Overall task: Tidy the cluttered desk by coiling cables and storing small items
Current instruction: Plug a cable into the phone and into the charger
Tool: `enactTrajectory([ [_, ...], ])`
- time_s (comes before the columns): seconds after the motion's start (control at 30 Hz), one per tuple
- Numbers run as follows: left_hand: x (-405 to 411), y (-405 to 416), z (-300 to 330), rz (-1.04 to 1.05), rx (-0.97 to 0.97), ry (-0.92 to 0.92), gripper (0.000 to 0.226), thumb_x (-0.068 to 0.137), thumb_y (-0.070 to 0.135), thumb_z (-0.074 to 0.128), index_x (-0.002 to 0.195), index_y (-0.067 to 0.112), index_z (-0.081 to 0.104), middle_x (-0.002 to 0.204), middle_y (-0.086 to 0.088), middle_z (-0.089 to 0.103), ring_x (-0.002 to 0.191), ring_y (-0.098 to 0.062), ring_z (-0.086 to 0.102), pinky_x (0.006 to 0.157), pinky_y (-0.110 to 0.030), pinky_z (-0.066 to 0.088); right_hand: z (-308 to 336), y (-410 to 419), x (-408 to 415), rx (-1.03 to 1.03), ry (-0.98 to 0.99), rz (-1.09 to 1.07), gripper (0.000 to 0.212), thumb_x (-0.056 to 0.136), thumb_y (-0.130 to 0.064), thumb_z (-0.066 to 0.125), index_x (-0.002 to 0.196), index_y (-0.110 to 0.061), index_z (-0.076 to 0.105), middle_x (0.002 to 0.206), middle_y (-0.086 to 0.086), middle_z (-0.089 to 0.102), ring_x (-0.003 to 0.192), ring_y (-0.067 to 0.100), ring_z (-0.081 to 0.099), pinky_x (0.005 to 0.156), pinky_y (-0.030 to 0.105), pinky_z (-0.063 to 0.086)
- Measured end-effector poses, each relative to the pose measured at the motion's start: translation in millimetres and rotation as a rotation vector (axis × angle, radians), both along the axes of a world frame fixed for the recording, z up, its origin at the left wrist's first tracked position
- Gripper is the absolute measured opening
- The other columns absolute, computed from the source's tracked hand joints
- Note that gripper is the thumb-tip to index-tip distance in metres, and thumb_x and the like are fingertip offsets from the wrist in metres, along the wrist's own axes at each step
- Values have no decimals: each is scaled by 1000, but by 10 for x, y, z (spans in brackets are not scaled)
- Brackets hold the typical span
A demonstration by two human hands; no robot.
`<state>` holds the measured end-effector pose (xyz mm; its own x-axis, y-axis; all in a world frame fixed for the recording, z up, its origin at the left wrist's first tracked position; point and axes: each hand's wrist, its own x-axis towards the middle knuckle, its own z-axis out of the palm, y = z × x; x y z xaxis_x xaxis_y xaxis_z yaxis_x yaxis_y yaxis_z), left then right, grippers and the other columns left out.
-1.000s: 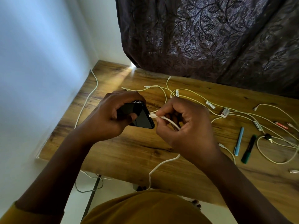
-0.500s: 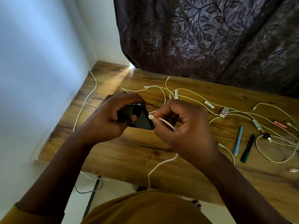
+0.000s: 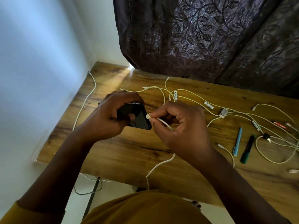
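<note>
Head view is showing your left hand (image 3: 111, 117) gripping a black phone (image 3: 139, 118) above the counter (image 3: 129, 156), fingers curled round its body, while your right hand (image 3: 179, 126) is pinching the plug end of a white cable (image 3: 159, 165) right at the phone's edge; whether the plug is seated in the port or just clear of it cannot be told. The risk, as I am judging it, is that you are pulling at an angle or tugging on the cord rather than the plug, which could strain the connector, or that the phone is slipping from a one-handed grip and dropping onto the wood. The cable's slack is hanging off the near edge at 6 o'clock, so it could be snagging on your lap or the counter's lip as you draw it in. At 2 to 3 o'clock a tangle of white cables (image 3: 242, 113) is lying crossed with a blue pen (image 3: 237, 141), a green marker (image 3: 247, 149) and a small orange item (image 3: 279, 124); coiling one cord carelessly could be dragging those along. No container, tray or box is showing anywhere, so nothing is stored yet.
</note>
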<state>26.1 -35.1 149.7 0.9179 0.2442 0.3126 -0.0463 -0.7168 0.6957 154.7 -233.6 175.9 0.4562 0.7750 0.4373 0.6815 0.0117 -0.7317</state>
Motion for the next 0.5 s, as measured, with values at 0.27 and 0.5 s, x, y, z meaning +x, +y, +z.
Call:
enactTrajectory([
  [0.27,16,73,-106,2,124,126,39,87,19,70,122,34,60,107,13,63,103,-6,57,79,-36,51,-141,103,66,-220,142,-10,8,89,-17,79,94,-21,76,82,-15,71,78,1,69,64,16,55],
  [0.5,168,-1,-198,-56,266,237,47,86,11,77,129,23,64,98,32,43,99,-8,47,89,-25,40,-255,300,198,-398,321,-53,15,87,-31,81,99,-28,72,87,-11,74,78,1,71,68,23,59],
])
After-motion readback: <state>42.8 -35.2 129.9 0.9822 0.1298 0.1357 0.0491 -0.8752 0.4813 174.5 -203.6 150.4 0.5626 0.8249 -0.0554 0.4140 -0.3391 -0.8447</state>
